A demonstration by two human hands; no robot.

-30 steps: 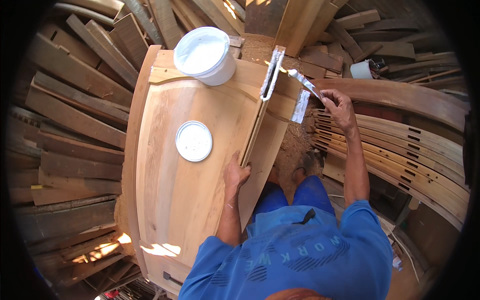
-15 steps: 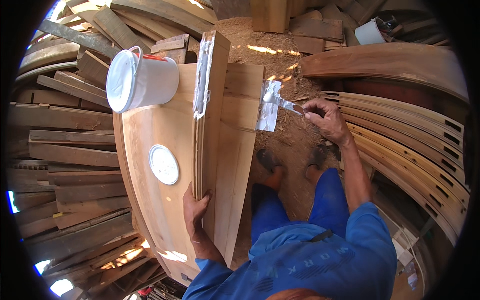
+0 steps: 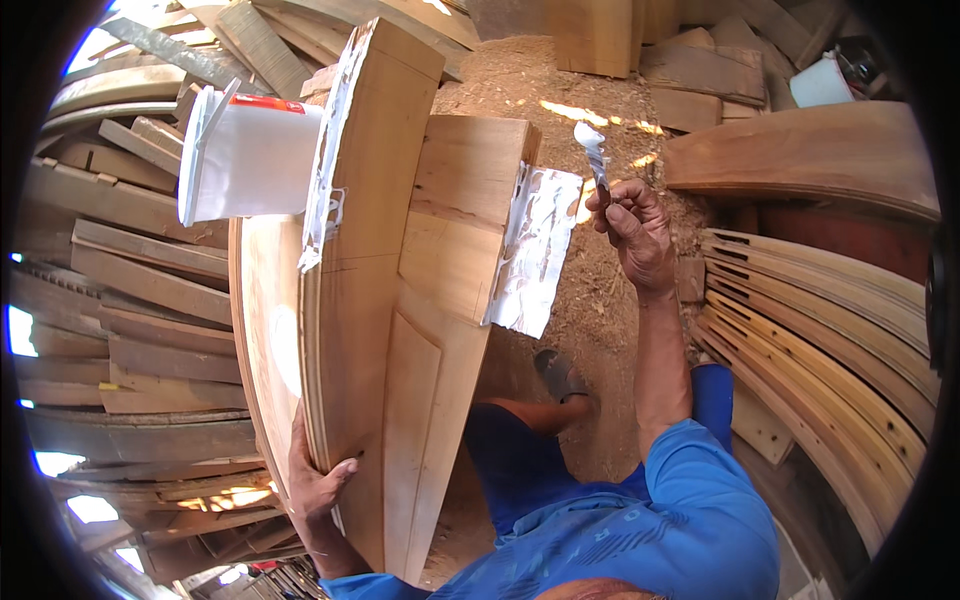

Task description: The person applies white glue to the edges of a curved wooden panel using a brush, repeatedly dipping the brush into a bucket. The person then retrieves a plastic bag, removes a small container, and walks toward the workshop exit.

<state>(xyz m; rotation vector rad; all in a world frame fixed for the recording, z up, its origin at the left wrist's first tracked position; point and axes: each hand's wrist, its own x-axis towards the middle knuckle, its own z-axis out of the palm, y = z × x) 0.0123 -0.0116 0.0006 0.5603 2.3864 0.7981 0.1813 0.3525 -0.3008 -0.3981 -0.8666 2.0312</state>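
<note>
A thick wooden board (image 3: 350,330) stands on edge across a panelled wooden piece (image 3: 455,250), its far end edge smeared with white paste. My left hand (image 3: 318,488) grips the board's near part, thumb on the face and fingers over the other side. My right hand (image 3: 640,232) pinches the handle of a small spatula (image 3: 596,160), white paste heaped on its raised tip. Left of the spatula, a tongue (image 3: 537,250) sticking out of the panelled piece is coated with the same paste. A white bucket (image 3: 258,160) is beyond the board, partly hidden by it.
A round white lid (image 3: 286,350) lies on the panelled piece, partly behind the board. Stacked planks (image 3: 160,330) fill the left side. Slotted wooden rails (image 3: 820,350) and a curved plank (image 3: 800,158) are on the right. Sawdust covers the floor (image 3: 600,330).
My right hand has raised the spatula off the paste-coated tongue and turned its tip upward. The view has shifted, and the board appears leaning more. My left hand stays on the board.
</note>
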